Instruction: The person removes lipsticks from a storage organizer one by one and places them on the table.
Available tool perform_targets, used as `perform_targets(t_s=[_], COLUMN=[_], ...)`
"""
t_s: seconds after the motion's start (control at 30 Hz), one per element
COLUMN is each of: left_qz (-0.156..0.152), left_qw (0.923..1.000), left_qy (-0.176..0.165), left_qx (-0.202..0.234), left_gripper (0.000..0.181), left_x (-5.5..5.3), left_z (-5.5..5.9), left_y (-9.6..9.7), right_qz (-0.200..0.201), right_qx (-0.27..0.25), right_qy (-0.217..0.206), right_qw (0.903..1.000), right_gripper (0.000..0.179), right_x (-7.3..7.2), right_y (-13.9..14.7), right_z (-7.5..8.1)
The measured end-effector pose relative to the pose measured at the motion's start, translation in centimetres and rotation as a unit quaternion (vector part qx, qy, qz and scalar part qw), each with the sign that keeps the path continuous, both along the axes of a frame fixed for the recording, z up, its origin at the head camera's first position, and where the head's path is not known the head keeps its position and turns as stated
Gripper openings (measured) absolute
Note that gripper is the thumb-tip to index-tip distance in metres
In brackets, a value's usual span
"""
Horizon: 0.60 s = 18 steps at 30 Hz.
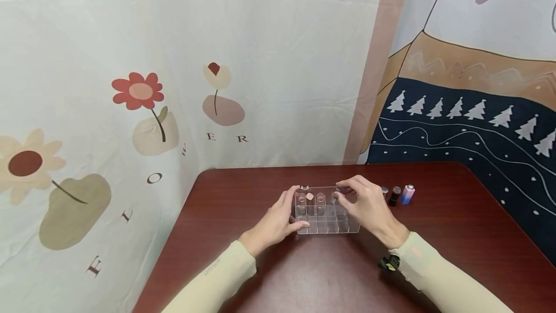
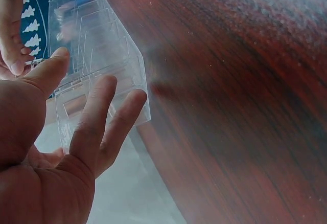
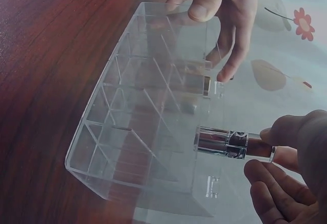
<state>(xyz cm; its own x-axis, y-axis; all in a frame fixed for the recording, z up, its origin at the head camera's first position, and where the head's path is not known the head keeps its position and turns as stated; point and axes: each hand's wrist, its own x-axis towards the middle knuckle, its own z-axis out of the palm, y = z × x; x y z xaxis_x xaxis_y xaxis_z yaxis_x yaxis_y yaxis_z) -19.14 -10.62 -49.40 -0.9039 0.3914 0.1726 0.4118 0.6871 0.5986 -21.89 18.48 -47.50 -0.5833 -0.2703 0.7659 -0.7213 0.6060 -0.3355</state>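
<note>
A clear plastic organizer box with a grid of compartments sits on the table. My left hand holds its left end, thumb at the front and fingers toward the back. My right hand pinches a shiny lipstick tube with a clear end and a patterned middle band. In the right wrist view the tube's far end is right at the back row's compartment openings. Several lipsticks stand in the back row at the left, among them one with a pale pink top and a clear-topped one.
Right of the box, a black tube and a pink-to-blue tube stand on the dark red table; another tube is partly behind my right hand. A printed curtain hangs behind the table.
</note>
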Motion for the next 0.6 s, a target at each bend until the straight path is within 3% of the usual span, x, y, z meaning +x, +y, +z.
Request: perform_targets(t_s=[0.6], left_qz=[0.002], left_qw=[1.0000], left_qy=[-0.003], left_qx=[-0.008], left_gripper=[0.104], left_x=[0.0], left_z=[0.1], left_y=[0.0], right_qz=[-0.023], right_qx=[-0.003], right_qy=[0.018], right_qw=[0.9996], right_gripper=[0.029], right_x=[0.3], right_y=[1.2], right_z=[0.3])
